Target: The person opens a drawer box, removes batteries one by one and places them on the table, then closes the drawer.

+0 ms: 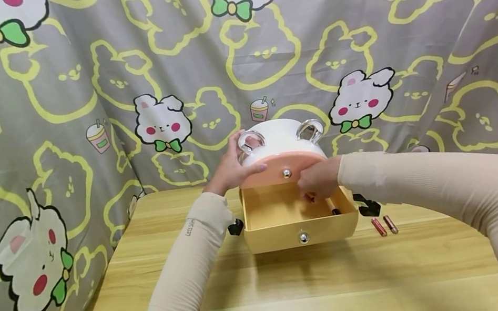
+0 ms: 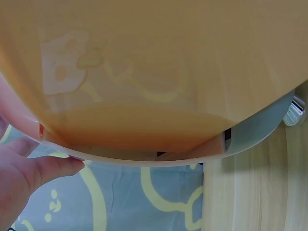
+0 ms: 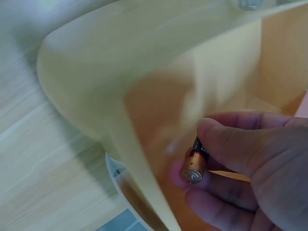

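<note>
A small drawer cabinet with a white top stands on the table; its peach upper drawer is closed. The yellow lower drawer is pulled out. My left hand rests on the cabinet's left side, thumb across the peach front. Inside the yellow drawer, toward its right side, my right hand pinches a battery between thumb and fingers. That battery is copper and black, its copper end facing the right wrist camera. A small dark object lies in the drawer's right front corner.
Two red batteries lie on the wooden table right of the drawer. Silver ring-shaped ears top the cabinet. Black parts stick out at both its sides. A patterned grey curtain hangs behind and at the left.
</note>
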The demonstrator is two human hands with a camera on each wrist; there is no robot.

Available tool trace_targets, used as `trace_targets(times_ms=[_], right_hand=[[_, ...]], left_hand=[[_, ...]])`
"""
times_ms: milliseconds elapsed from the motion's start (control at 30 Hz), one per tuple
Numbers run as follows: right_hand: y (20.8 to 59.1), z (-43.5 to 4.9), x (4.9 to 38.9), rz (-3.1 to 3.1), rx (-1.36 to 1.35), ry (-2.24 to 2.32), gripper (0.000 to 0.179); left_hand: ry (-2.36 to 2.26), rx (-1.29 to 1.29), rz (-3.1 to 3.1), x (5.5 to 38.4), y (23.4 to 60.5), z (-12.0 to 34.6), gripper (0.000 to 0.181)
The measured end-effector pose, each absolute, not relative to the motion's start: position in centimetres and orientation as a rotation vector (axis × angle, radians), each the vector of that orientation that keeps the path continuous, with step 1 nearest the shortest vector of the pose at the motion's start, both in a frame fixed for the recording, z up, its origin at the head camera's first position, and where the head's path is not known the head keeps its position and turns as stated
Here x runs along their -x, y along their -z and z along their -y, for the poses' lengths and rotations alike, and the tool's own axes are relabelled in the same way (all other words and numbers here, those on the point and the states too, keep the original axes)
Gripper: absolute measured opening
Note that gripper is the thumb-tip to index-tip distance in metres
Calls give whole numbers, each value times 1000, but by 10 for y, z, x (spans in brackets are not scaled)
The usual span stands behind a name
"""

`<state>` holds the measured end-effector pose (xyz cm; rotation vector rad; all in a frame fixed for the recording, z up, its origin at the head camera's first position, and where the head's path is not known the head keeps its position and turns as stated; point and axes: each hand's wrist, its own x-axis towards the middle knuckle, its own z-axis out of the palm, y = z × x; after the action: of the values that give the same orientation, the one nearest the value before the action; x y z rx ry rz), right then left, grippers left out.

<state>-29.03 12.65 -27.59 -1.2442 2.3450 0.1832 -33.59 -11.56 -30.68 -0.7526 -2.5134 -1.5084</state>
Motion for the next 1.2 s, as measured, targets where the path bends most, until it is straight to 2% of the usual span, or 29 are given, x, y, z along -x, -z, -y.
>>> trace_targets(times_ms=[33,100,233,467,767,967,1200], right_hand=[[274,-127,291,-2380,1438,-367,17],[271,-129,291,-2402,1593,-496,16],[267,-131,290,-2444,1600,-452,14],[265,-141,287,-2515,1447,-240,17],[263,-153,285,-2550,1514,15,14],[264,-161,284,-2605,1584,89,14],[270,-172,279,-2655,1522,185,13]], left_hand=[[1514,755,2509,336,307,115,111],[1527,759,2497,336,307,115,111],[1524,761,2496,335,307,115,110],[1483,776,2517,335,303,113,108],[1405,768,2559,335,300,116,115],[1363,788,2579,334,293,116,110],[1362,755,2617,334,296,116,109]])
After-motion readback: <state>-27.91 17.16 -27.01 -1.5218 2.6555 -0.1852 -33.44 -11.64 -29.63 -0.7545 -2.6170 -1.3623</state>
